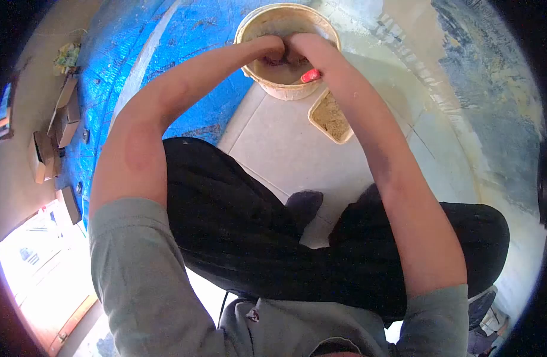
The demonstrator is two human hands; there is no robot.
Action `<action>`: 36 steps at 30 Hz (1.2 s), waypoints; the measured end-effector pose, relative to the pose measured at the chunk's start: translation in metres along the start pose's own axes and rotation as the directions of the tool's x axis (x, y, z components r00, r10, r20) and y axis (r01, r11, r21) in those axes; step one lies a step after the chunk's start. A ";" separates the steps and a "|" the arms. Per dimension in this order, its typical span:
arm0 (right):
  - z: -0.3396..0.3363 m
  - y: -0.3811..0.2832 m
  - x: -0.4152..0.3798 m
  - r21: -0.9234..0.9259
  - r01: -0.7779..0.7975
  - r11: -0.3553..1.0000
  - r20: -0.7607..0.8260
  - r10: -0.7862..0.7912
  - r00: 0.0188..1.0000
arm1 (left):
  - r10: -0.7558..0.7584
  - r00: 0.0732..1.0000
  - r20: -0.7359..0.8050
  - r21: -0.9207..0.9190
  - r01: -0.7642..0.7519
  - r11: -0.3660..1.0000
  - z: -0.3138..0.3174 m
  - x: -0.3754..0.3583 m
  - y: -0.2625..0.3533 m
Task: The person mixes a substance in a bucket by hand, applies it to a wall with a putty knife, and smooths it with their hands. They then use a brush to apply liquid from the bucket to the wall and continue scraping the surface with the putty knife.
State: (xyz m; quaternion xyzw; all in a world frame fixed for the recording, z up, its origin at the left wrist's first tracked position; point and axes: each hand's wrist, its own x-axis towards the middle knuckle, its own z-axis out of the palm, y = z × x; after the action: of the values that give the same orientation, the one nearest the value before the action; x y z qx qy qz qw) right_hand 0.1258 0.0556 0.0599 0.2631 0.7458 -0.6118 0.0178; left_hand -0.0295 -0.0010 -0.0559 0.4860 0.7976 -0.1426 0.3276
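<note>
Both of my forearms reach into a round, pale bucket (287, 92) at the top of the view. Inside it, my left hand (274, 58) and my right hand (296, 55) are close together, low in the bucket. Their fingers are hidden or too dark to make out, and so is anything they hold. A small red object (310, 75) sits at the bucket's near rim, beside my right wrist. Just below the bucket, partly behind my right forearm, a square, pale tub (331, 118) holds a tan, grainy material.
Blue sheeting (193, 65) covers the floor at the left, with cardboard pieces (66, 119) along its edge. Pale tiles (279, 143) lie between the bucket and my crossed legs (238, 238). At the right is a grey-stained surface (487, 77).
</note>
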 end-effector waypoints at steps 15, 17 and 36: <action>0.024 0.006 0.006 -0.212 0.060 0.975 -0.278 -0.119 0.953 | 0.215 0.971 0.102 -0.421 -0.154 0.894 -0.022 -0.028 -0.005; 0.018 0.011 0.032 -0.791 0.061 0.609 0.056 -0.028 0.998 | 0.197 0.963 0.184 -0.295 -0.137 0.946 -0.054 -0.049 0.008; -0.215 -0.205 -0.124 -0.685 0.625 0.373 0.336 -0.600 0.726 | 0.360 0.875 -0.325 -0.642 -0.483 0.596 -0.414 -0.170 0.085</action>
State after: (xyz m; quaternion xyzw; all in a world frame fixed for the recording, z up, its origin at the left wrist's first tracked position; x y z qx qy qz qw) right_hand 0.2107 0.1848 0.3422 -0.0745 0.9720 -0.2040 -0.0895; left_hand -0.0616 0.1510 0.3723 0.5075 0.6754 0.2949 0.4465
